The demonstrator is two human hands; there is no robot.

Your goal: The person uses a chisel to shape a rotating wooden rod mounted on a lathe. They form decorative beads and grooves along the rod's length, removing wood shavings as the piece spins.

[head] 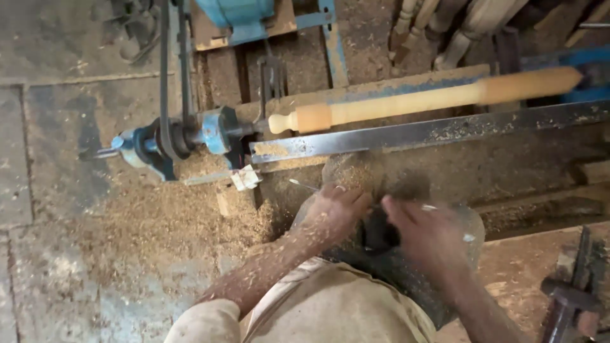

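A pale turned wooden spindle [419, 98] is mounted in the lathe, running from the blue headstock [219, 130] out to the right. Below it lies a long steel tool rest bar [432, 131]. My left hand [333, 213], dusted with sawdust, is curled low in front of the lathe bed, and a thin metal tool [303, 185] sticks out from its fingers to the left. My right hand [426, 236] is blurred beside it, over a dark object [381, 232] between both hands. What the right hand holds is unclear.
A dark drive belt [166, 76] runs up from the pulley to a blue motor [235, 13]. Sawdust covers the floor [159, 222] at the left. Several turned wooden legs [445, 25] lean at the back right. Dark metal tools [569, 298] lie at the lower right.
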